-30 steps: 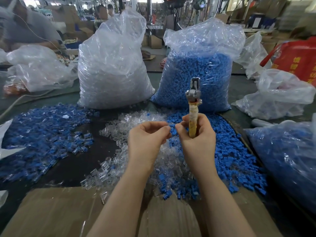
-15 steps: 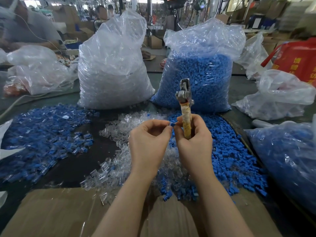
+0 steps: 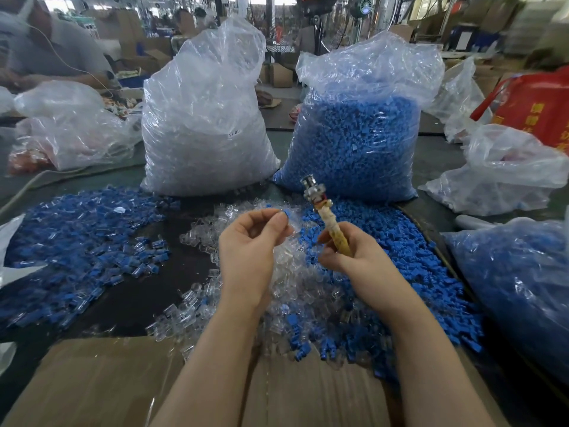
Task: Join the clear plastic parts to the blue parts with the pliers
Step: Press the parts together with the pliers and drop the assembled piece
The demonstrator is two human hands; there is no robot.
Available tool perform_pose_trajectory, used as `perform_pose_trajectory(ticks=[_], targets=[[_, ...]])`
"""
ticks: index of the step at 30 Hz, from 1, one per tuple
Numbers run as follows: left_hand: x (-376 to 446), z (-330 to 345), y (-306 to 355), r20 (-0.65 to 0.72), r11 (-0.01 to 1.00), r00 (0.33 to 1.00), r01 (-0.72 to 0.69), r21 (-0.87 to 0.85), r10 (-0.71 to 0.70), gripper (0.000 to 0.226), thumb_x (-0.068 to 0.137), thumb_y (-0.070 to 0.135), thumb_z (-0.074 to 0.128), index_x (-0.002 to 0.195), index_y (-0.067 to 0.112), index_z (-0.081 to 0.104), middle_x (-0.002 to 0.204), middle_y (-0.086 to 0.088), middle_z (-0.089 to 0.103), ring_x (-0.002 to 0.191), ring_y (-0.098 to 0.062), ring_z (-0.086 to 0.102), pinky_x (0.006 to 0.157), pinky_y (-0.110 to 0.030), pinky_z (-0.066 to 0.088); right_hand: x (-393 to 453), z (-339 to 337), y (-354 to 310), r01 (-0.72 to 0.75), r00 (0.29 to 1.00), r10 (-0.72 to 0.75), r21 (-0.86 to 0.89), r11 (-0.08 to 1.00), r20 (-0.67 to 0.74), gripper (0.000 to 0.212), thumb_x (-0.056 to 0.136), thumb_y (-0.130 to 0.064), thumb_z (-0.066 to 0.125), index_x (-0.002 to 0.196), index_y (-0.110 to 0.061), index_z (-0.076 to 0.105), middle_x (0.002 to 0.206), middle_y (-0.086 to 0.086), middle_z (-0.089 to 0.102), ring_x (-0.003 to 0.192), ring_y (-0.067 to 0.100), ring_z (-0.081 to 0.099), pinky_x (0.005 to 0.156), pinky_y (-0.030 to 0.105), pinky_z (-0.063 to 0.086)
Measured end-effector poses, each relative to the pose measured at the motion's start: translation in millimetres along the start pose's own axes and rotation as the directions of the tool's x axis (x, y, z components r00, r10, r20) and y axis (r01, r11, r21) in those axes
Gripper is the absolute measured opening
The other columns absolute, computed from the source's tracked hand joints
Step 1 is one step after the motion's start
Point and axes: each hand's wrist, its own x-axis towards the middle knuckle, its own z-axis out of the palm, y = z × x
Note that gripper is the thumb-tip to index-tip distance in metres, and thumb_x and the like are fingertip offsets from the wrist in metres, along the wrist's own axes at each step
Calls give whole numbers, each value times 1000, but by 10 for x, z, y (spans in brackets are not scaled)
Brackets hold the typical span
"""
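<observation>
Head view: left hand (image 3: 249, 241) pinched small blue part (image 3: 288, 214) in fingers; right hand (image 3: 345, 251) gripped pliers (image 3: 326, 217), head up. Both hovered over loose clear parts (image 3: 295, 291) on surface. Behind pile: bag of clear parts (image 3: 203, 124) beside bag of blue parts (image 3: 354, 134).

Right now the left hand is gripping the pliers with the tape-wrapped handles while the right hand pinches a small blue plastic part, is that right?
The hands are swapped. In the head view the right hand grips the pliers with the tape-wrapped handles, and the left hand pinches the small blue plastic part at its fingertips. The rest stands.
</observation>
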Motion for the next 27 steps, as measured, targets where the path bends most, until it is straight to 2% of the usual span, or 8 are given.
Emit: perform_pose_trajectory(ticks=[6, 13, 19, 24, 27], targets=[[27, -7, 16, -8, 998, 1000, -18, -64, 17, 11, 88, 1, 67, 83, 11, 69, 69, 3, 71, 67, -11, 67, 67, -18, 55, -15, -1, 11, 1, 990, 11, -84, 996, 140, 36, 70, -30, 64, 102, -16, 55, 84, 8, 48, 73, 21, 46, 71, 40, 41], [33, -32, 13, 19, 997, 999, -50, -54, 51, 10, 88, 1, 66, 85, 11, 69, 71, 4, 71, 70, -10, 68, 68, -19, 55, -26, 12, 0, 16, 985, 1, -95, 995, 173, 40, 71, -29, 64, 105, -12, 52, 85, 8, 45, 73, 20, 44, 70, 40, 38], [42, -34, 1, 20, 992, 1000, 14, -123, -12, 7, 87, 4, 67, 86, 11, 70, 80, -7, 70, 76, -19, 67, 77, -33, 57, -51, 16, -50, 16, 974, 14, -129, 991, 227, 40, 70, -29, 62, 106, -19, 49, 89, 6, 44, 77, 20, 45, 70, 36, 39], [57, -39, -27, 13, 986, 999, 41, -159, -40, 6, 88, 5, 66, 88, 10, 70, 85, -9, 70, 79, -18, 67, 72, -24, 55, -58, 20, -68, 9, 969, 29, -155, 988, 244, 38, 71, -29, 59, 107, -23, 47, 95, 12, 47, 80, 18, 46, 71, 35, 40], [61, -49, -26, 12, 989, 1000, 30, -146, -29, 7, 88, 6, 66, 88, 11, 71, 85, -9, 71, 79, -17, 67, 71, -22, 55, -50, 23, -51, 19, 967, 25, -169, 986, 253, 32, 75, -25, 58, 105, -26, 46, 85, -1, 46, 66, 6, 43, 64, 31, 38]])
